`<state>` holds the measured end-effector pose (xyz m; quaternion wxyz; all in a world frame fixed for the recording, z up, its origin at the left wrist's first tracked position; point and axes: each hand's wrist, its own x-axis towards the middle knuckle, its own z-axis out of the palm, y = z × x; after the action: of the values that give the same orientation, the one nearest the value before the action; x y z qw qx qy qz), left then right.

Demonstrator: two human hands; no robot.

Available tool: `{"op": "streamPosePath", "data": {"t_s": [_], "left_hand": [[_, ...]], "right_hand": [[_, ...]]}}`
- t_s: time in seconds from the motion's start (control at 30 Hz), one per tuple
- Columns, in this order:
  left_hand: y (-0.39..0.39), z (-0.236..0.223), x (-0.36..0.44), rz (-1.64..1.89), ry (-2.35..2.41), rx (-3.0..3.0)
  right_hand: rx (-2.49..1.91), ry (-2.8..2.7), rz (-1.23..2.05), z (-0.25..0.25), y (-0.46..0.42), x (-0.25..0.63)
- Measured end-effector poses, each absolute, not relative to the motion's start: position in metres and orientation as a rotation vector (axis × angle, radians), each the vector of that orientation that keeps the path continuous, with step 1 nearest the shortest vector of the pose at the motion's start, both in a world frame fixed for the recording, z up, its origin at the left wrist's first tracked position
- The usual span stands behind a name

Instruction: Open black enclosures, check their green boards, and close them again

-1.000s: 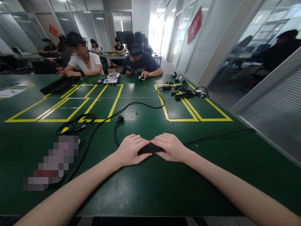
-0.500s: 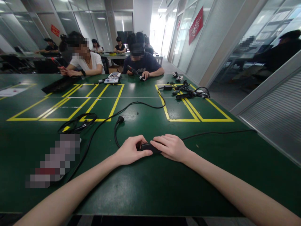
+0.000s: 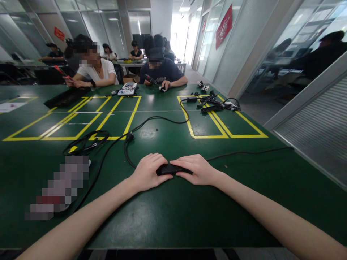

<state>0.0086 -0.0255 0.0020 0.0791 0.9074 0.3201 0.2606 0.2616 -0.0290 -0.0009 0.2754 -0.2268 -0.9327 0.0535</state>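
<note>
A slim black power adapter (image 3: 171, 169) lies low over the green table, between my two hands. My left hand (image 3: 148, 174) grips its left end, thumb along the near side and fingers behind. Its right end is in my right hand (image 3: 197, 170), the fingers laid over the top and the thumb in front. From the left end a thick black cord curves away to a plug (image 3: 129, 137), which rests against another black cable. A thinner black lead (image 3: 244, 153) runs from the right end toward the table's right edge. My fingers hide both ends of the adapter.
Left of my arm is a blurred-out flat object (image 3: 63, 187); behind it lies a coiled black cable (image 3: 88, 142). Yellow tape (image 3: 132, 115) marks rectangles on the table. Black adapters and cables (image 3: 214, 104) are heaped at the far right. Two people sit opposite, handling things.
My right thumb now shows along the adapter's near side, and both hands hold it closer to its ends. The plug has shifted left against the long cable. The view has turned slightly.
</note>
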Motion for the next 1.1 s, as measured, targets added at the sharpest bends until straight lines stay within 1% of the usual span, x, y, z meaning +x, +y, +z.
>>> {"op": "streamPosePath", "data": {"t_s": [0.2, 0.4, 0.47, 0.53, 0.63, 0.73, 0.8, 0.87, 0.97, 1.1], "left_hand": [[-0.027, 0.005, 0.007, 0.796, 0.967, 2.640], [-0.028, 0.004, 0.007, 0.762, 1.000, 2.535], [-0.027, 0.005, 0.007, 0.754, 0.998, 2.529], [-0.026, 0.006, 0.005, 0.804, 0.955, 2.579], [-0.023, 0.010, 0.001, 0.982, 0.867, 2.731], [-0.021, 0.012, -0.001, 1.161, 0.860, 2.823], [-0.020, 0.011, -0.001, 1.160, 0.817, 2.829], [-0.020, 0.007, 0.000, 1.027, 0.741, 2.812], [-0.019, 0.001, 0.001, 0.759, 0.657, 2.786], [-0.018, -0.003, 0.000, 0.671, 0.680, 2.759]], "right_hand": [[-0.688, -2.545, 0.084, 0.000, -0.030, 0.260], [-0.681, -2.755, -0.220, 0.007, -0.033, 0.260], [-0.725, -2.755, -0.196, 0.006, -0.033, 0.260], [-0.760, -2.703, -0.099, 0.003, -0.032, 0.262], [-0.828, -2.517, 0.113, 0.001, -0.024, 0.272], [-0.956, -2.190, 0.280, 0.003, -0.008, 0.290], [-1.035, -1.946, 0.313, 0.005, 0.004, 0.306], [-1.107, -1.701, 0.279, 0.007, 0.016, 0.324], [-1.173, -1.422, 0.128, 0.013, 0.030, 0.352], [-1.299, -1.221, -0.075, 0.018, 0.036, 0.388]]}}
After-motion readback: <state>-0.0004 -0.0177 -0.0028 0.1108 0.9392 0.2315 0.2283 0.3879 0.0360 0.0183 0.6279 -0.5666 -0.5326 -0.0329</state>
